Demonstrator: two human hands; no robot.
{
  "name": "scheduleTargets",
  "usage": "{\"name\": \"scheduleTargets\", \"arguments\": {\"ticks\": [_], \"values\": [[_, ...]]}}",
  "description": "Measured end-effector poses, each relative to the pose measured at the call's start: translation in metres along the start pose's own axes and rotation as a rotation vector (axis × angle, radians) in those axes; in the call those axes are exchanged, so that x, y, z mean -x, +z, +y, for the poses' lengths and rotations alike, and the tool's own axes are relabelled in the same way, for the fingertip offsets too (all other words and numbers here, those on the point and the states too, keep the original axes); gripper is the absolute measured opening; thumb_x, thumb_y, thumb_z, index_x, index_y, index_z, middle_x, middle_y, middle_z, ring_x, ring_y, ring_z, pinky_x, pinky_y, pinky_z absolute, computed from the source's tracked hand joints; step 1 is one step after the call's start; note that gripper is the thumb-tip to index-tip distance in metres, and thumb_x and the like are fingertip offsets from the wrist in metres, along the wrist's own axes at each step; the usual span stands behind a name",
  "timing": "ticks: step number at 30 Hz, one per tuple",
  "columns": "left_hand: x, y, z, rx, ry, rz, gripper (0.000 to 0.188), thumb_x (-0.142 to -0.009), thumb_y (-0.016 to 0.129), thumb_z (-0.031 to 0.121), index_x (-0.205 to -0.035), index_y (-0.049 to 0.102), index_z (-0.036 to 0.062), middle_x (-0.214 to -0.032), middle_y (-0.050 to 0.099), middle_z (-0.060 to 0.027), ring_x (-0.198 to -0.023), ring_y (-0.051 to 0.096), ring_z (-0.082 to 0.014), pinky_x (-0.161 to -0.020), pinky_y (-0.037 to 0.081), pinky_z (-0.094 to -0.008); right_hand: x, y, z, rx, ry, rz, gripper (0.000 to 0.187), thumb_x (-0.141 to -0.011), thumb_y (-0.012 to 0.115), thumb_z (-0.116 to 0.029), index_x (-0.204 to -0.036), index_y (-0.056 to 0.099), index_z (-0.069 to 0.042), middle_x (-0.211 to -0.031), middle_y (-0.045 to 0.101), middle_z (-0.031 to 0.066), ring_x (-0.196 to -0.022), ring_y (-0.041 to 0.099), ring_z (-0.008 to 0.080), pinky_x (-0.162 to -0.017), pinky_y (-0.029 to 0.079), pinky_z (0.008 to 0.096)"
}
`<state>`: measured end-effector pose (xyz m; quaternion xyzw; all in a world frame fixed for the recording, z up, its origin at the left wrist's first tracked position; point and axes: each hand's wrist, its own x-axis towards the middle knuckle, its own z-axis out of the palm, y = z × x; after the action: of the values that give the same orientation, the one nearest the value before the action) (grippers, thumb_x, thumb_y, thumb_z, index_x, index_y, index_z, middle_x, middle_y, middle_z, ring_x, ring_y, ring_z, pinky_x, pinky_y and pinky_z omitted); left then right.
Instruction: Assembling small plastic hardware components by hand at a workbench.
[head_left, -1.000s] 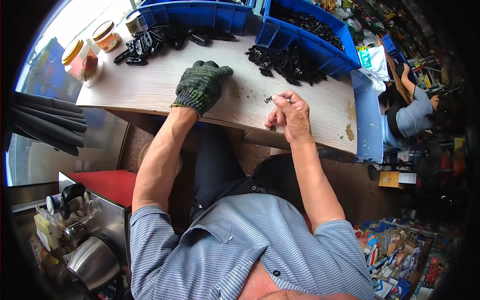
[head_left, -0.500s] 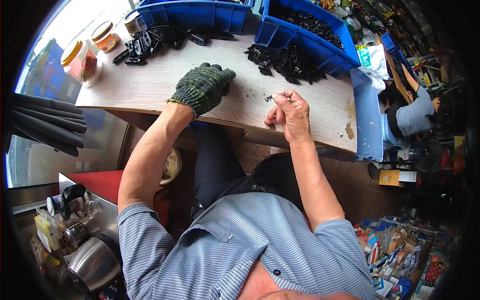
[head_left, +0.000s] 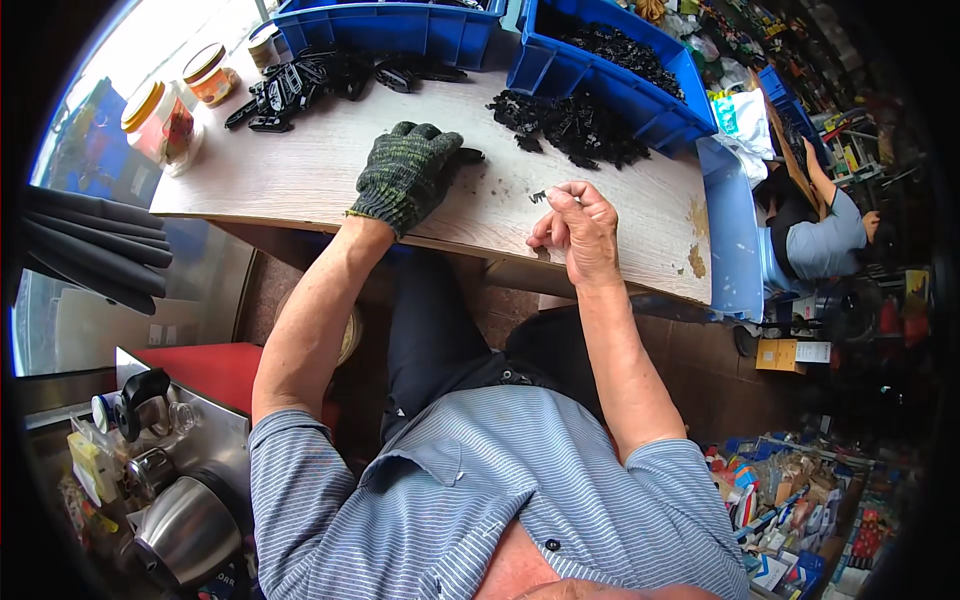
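Observation:
My left hand [head_left: 408, 175], in a dark green knitted glove, is closed over the near part of the table [head_left: 300, 170]. The end of a black elongated plastic part [head_left: 469, 155] sticks out past its fingers; the rest is hidden by the glove. My bare right hand [head_left: 575, 225] pinches a small, jagged black plastic piece [head_left: 538, 197] between thumb and fingertips, a little above the tabletop. Beyond my left hand lies a heap of long black plastic parts [head_left: 300, 85]. Farther right is a pile of small black pieces [head_left: 570, 125].
Two blue bins, a left one [head_left: 390, 30] and a right one [head_left: 610, 85] holding small black pieces, stand at the back. Lidded jars [head_left: 160, 125] line the left edge. A steel kettle [head_left: 190, 525] sits lower left. Another person [head_left: 825, 245] is at the far right.
My left hand has shifted slightly left and nearer, turning so that the end of the black part shows. My right hand stays almost still with its small piece.

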<state>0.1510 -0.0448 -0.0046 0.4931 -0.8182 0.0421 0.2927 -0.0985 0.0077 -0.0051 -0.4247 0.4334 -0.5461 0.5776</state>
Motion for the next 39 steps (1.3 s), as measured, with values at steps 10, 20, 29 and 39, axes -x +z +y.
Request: {"name": "scheduleTargets", "arguments": {"ticks": [10, 20, 29, 39], "values": [[0.023, 0.012, 0.053, 0.513, -0.214, 0.183, 0.02, -0.086, 0.067, 0.017, -0.104, 0.068, 0.0087, -0.096, 0.07, -0.0144, -0.092, 0.066, -0.0379, -0.08, 0.054, -0.0453, 0.002, -0.004, 0.0, -0.07, -0.045, 0.007, 0.018, -0.09, 0.071, -0.023, -0.096, 0.063, -0.008, -0.049, 0.05, 0.0014, -0.053, 0.064, 0.0183, -0.053, 0.061, 0.0405], [0.019, 0.019, 0.1, 1.196, -0.411, -0.147, 0.034, -0.089, 0.071, 0.01, -0.12, 0.063, -0.0006, -0.104, 0.073, -0.0093, -0.091, 0.066, -0.0125, -0.079, 0.055, -0.0282, 0.005, -0.012, 0.003, -0.17, -0.025, -0.005, 0.011, -0.087, 0.076, -0.014, -0.094, 0.07, -0.009, -0.067, 0.062, -0.0024, -0.058, 0.061, 0.0097, -0.058, 0.049, 0.0225], [0.015, 0.022, 0.101, 1.215, -0.479, -0.175, 0.034, -0.09, 0.072, 0.014, -0.12, 0.064, -0.0009, -0.1, 0.072, -0.0082, -0.084, 0.066, -0.0111, -0.073, 0.055, -0.0276, 0.004, -0.015, 0.0, -0.189, 0.021, -0.066, 0.013, -0.087, 0.077, -0.015, -0.097, 0.071, -0.009, -0.078, 0.065, -0.0035, -0.065, 0.059, 0.006, -0.062, 0.051, 0.021], [0.008, 0.011, 0.106, 1.338, -0.686, -0.172, 0.029, -0.092, 0.069, 0.027, -0.104, 0.07, 0.0001, -0.086, 0.07, -0.0083, -0.071, 0.066, -0.0138, -0.064, 0.054, -0.0277, -0.001, -0.018, -0.003, -0.132, 0.112, -0.103, 0.013, -0.09, 0.072, -0.013, -0.101, 0.066, -0.01, -0.078, 0.067, 0.0005, -0.064, 0.066, 0.0105, -0.06, 0.062, 0.0321]]}}
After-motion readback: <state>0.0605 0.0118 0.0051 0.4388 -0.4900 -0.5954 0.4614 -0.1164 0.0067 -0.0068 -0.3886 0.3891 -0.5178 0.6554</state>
